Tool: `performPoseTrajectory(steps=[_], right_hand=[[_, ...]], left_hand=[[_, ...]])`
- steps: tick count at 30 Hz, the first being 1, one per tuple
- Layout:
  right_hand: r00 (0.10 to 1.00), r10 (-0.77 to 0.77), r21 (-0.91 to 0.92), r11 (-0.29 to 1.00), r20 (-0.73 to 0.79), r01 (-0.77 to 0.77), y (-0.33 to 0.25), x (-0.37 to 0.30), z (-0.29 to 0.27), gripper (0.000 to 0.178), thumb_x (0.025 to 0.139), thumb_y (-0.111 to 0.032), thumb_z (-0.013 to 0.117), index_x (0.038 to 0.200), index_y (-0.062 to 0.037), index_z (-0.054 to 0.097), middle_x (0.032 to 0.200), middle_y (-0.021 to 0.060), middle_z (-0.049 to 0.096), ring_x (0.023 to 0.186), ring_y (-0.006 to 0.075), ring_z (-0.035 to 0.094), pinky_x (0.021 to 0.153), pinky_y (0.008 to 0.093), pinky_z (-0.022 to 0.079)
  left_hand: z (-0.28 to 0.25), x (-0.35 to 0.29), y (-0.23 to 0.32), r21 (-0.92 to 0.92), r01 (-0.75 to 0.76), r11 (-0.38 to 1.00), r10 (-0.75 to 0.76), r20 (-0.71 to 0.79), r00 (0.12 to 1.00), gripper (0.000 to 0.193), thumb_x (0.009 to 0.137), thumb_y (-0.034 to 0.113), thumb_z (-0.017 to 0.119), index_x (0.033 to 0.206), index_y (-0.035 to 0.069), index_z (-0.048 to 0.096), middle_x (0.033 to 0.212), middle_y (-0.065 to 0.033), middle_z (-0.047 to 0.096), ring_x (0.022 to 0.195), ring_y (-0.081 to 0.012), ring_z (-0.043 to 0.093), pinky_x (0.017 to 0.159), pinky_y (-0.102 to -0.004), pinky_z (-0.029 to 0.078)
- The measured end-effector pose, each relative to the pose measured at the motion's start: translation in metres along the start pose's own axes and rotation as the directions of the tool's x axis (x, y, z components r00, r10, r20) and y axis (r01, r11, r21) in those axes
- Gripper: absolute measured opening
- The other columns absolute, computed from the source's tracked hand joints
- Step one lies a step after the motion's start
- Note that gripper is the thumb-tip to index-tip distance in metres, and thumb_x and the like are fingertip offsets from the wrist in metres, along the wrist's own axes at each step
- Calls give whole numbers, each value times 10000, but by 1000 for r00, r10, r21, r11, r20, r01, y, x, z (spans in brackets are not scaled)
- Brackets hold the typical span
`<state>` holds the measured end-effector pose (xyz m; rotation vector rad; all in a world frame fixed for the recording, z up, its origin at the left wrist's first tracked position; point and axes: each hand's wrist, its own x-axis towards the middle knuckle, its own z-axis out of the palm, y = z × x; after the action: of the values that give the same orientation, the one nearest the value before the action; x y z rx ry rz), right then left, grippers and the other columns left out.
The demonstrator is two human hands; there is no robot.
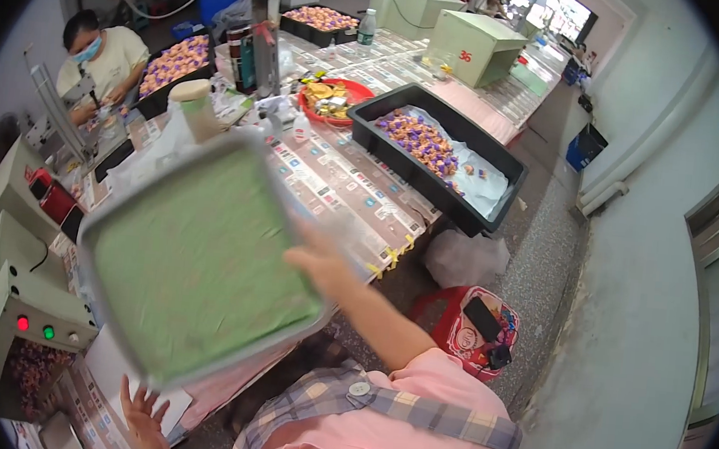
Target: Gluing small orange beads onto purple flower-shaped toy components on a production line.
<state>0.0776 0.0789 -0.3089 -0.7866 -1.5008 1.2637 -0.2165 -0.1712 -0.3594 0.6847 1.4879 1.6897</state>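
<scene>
Right now, your right grip [322, 260] holds the large square tray with a green inside and grey rim [203, 254] by its right side, raised above the near end of the desk [330, 175] covered in patterned paper. Your left grip [145, 424] is wide, fingers spread, just beside the tray's lower corner; whether it touches is unclear. At the desk's right edge sits a black rectangular plastic tub [399, 166] with small purple-and-orange pieces [418, 140] on white sheeting.

Pink top [448, 384] — plaid strap [445, 415], round button [360, 389].
</scene>
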Motion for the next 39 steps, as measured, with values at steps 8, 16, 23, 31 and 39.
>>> performPoseTrajectory(steps=[8, 16, 23, 31, 39], right_hand=[[742, 128, 187, 927, 658, -326, 83, -76, 191, 496, 683, -71, 442, 1162, 20, 349, 1055, 101, 471, 1011, 170, 412, 876, 286, 309], [588, 228, 111, 868, 776, -484, 118, -75, 192, 354, 834, -192, 442, 1159, -66, 379, 849, 64, 525, 745, 116, 521, 651, 263, 447], [739, 353, -95, 925, 574, -368, 87, -77, 153, 189, 835, -121, 419, 933, -8, 534, 711, 40, 553, 613, 80, 510, 568, 197, 429], [818, 320, -195, 947, 478, -256, 100, -81, 132, 166, 821, -87, 432, 932, -9, 528, 696, 45, 547, 600, 88, 501, 540, 200, 420], [529, -171, -229, 762, 831, 606, 81, -94, 190, 308, 675, -29, 549, 982, -33, 520, 1000, 162, 489, 893, 298, 469, 793, 350, 375]], left_hand=[[-252, 98, -20, -298, -100, 949, -17, -366, 931, 532, 826, 390, 382, 1230, 55, 296, 1195, -92, 401, 1107, -244, 366, 909, -366, 305], [-197, -128, -64, -321, -68, 945, -203, -736, 646, 495, 824, 353, 396, 1203, 39, 344, 1198, -98, 398, 1099, -244, 372, 913, -379, 300], [-247, -117, -61, -254, -245, 935, -17, -726, 688, 329, 806, 228, 469, 1029, -12, 496, 955, -69, 548, 863, -160, 517, 758, -286, 404], [-230, -65, -33, -14, 36, 999, -32, -804, 594, 315, 782, 241, 518, 970, -10, 539, 883, -66, 568, 786, -140, 526, 682, -279, 415], [-233, -44, -25, 609, 670, 424, 386, -791, 474, 260, 742, 224, 539, 902, 20, 553, 798, -112, 553, 751, -269, 532, 693, -334, 414]])
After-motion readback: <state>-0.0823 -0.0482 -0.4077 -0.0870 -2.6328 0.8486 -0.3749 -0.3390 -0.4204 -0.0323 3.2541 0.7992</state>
